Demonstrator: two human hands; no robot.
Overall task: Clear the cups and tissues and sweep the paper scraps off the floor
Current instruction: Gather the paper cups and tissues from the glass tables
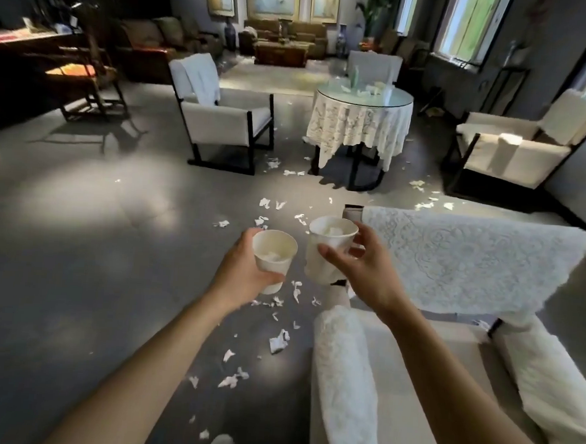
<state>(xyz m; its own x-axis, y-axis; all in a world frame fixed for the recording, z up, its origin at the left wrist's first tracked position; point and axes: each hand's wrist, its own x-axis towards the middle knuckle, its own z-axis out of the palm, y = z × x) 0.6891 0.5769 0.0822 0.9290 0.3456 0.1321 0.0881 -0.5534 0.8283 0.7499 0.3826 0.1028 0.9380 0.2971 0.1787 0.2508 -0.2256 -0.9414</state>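
the left hand (244, 273) wraps its fingers round one paper cup (272, 268) and the right hand (371, 271) round another cup (318, 269), both above the scrap-strewn floor (75, 277); the cups look light and crushable, so a gentle mid-wall hold probably suits.

Grey floor (75, 277), white armchairs (222, 118)

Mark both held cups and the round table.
left cup (275, 267), head view, outer wall below the rim.
right cup (316, 270), head view, lower side wall.
round table (395, 97), head view, bare glass top.
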